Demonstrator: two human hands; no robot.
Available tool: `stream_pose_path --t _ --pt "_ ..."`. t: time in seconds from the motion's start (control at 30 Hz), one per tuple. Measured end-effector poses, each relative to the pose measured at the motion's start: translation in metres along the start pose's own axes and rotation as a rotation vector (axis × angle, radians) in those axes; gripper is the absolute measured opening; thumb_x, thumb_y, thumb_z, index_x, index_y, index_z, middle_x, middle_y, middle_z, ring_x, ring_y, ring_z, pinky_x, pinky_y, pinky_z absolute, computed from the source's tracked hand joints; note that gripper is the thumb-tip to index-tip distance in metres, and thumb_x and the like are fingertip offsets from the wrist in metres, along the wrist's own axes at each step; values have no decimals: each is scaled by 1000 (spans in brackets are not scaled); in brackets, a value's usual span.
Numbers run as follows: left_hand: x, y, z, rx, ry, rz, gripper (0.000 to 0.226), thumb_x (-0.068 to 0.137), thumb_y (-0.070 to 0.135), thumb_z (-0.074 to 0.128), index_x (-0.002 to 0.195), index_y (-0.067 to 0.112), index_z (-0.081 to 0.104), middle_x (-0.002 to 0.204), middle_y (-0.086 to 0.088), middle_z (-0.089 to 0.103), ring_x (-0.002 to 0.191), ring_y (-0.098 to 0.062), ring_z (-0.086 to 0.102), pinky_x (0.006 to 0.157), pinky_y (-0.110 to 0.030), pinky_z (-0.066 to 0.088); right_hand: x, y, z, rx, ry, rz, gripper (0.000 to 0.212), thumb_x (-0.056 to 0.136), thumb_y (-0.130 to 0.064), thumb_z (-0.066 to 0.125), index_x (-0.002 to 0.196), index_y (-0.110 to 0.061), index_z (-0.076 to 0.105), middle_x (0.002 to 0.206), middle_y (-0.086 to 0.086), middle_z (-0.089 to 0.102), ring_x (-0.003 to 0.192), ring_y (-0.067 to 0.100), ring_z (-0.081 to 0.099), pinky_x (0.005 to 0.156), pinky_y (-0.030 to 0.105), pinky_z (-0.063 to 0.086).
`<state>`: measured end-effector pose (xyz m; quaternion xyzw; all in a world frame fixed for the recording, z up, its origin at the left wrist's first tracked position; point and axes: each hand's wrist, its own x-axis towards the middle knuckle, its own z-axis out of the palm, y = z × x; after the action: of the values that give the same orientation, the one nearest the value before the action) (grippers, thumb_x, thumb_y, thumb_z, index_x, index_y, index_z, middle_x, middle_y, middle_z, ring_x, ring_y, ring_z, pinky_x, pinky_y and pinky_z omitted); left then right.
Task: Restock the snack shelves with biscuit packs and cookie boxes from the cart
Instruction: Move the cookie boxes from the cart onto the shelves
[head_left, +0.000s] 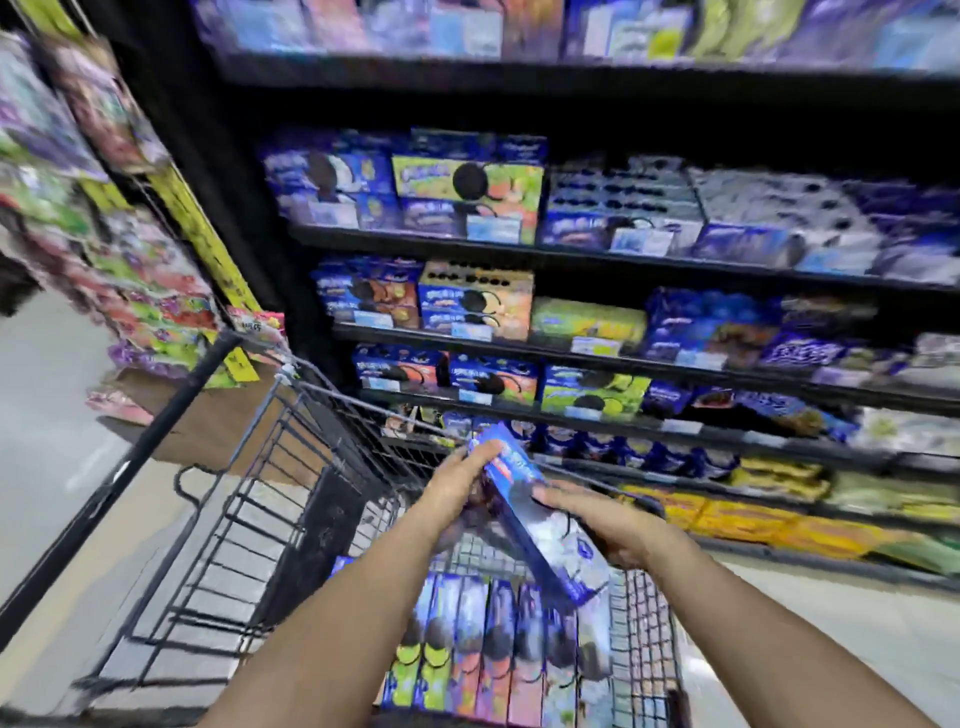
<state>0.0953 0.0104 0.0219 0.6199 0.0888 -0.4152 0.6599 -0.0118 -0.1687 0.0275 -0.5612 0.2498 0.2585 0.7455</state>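
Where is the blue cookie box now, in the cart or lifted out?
Lifted out. The left hand and right hand hold the cookie box tilted above the cart and the boxes standing inside.

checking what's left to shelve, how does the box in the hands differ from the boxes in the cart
The held box is lifted and tilted above the cart, between the left hand and right hand; the cart boxes stand on edge in a row, untouched. The held box is blue and white; the cart boxes mix green, pink and blue. Both look like long cookie boxes.
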Motion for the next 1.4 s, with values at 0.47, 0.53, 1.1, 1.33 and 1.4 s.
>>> stream_pose_path --t 0.47,0.53,1.1,1.33,1.4 --pt "-15 68 76 -119 55 285 74 77 49 80 136 16 50 121 -12 69 98 -26 70 78 -39 58 -101 -28 -72 381 299 -333 60 74 -15 79 128 -2 56 112 23 71 68 23 46 71 31 51" --pt "-16 77 73 56 18 335 81 66 61 78 131 18 55 113 -6 74 100 -24 72 88 -43 57 -109 -36 -80 356 349 -381 57 76 -8 75 129 1 56 111 19 72 68 20 63 65 25 54" --pt "-27 142 102 643 -84 580 17 103 34 54 98 50 49 102 35 57 89 22 55 69 0 39 -141 -117 -126 153 385 -483 92 72 -14 84 150 -7 37 115 -4 74 108 5 68 109 27 39" --pt "-8 197 131 751 -20 683 44 90 26 72 127 36 49 129 5 58 111 -9 62 102 -39 50 -139 -187 -176 -98 352 -544 110 52 -40 99 147 -31 43 127 -13 67 121 8 62 112 37 40" --pt "1 214 140 761 22 676 59 88 27 75 138 31 44 129 6 59 111 -11 63 99 -40 53 -135 -208 -187 -152 359 -555 108 55 -39 97 148 -33 43 136 -14 61 123 7 59 112 38 42"
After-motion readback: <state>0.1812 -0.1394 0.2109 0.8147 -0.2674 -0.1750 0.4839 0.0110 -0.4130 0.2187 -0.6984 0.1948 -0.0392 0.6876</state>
